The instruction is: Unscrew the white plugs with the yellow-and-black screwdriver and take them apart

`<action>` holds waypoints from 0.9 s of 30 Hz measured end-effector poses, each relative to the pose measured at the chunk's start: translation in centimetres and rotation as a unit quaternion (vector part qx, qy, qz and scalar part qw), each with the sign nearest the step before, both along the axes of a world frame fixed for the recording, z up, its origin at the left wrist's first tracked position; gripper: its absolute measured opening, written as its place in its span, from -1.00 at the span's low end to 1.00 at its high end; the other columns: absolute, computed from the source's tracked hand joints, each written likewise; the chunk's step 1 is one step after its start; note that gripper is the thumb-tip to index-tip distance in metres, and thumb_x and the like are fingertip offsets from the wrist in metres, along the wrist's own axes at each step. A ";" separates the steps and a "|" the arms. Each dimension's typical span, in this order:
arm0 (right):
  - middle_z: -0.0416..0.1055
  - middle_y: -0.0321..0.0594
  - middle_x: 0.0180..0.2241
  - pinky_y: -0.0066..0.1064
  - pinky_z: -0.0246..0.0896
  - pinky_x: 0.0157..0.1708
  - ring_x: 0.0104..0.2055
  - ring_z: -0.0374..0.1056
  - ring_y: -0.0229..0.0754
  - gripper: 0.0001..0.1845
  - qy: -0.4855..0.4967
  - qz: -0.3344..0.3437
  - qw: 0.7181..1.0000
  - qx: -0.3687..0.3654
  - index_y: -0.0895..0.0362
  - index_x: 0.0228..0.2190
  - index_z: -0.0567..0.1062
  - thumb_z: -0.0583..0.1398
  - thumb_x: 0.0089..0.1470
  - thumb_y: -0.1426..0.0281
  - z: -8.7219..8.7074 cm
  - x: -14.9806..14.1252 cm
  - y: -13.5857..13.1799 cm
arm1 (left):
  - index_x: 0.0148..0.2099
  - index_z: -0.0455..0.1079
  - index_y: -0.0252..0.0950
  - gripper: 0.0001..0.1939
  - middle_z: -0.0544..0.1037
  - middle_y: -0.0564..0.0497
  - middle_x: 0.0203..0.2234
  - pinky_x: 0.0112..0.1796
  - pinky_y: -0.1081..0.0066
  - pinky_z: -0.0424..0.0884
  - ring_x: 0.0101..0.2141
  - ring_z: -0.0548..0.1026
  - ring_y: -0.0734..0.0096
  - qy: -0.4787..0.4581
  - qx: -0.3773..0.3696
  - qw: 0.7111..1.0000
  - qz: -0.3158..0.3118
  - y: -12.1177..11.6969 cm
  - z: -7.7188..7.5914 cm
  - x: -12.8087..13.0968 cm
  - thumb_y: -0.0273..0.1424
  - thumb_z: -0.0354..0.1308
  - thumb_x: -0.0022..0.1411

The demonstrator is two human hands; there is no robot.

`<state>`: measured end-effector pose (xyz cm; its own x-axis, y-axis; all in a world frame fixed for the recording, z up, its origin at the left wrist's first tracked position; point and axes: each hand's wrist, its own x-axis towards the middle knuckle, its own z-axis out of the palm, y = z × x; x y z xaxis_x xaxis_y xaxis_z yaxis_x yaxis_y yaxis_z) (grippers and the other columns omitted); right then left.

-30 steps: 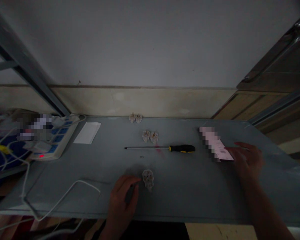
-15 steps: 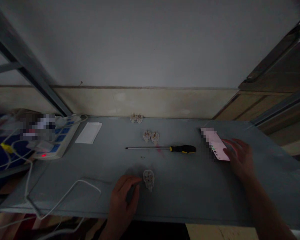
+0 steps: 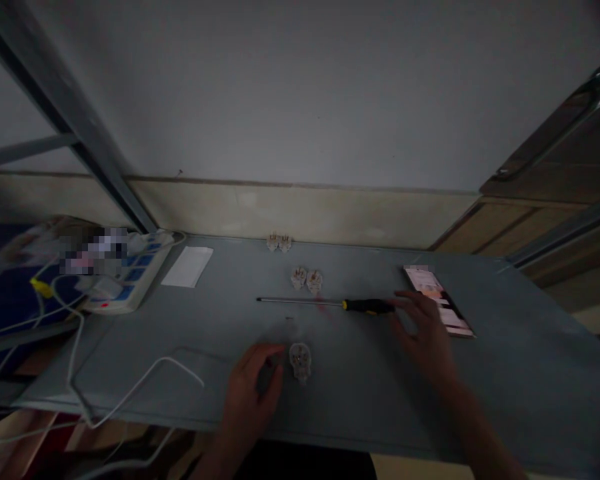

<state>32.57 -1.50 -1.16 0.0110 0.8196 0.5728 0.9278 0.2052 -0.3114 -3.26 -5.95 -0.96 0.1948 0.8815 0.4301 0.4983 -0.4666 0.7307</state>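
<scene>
right hand (image 3: 427, 333): at screwdriver (image 3: 367, 306) handle end | left hand (image 3: 251, 387): beside plug (image 3: 300, 361) | phone (image 3: 444, 301): near right hand

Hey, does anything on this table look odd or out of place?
Yes: a reddish mark on the grey tabletop, by the shaft of the screwdriver; its cause is unclear. A tiny dark piece lies loose nearby. The white cable at the left has a free end with no plug I can make out.
</scene>
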 end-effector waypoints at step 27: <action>0.57 -0.20 -0.36 -0.29 0.48 -0.36 -0.35 0.52 -0.09 -0.58 0.114 0.097 0.984 -0.092 0.03 -0.22 0.59 0.33 -0.05 0.04 6.1 0.4 0.4 | -0.37 0.49 -0.29 -0.95 0.58 0.06 -0.51 -0.41 0.49 0.47 -0.50 0.54 0.43 0.017 -0.070 0.989 -0.125 11.2 0.5 0.9 -0.47 0.23 0.16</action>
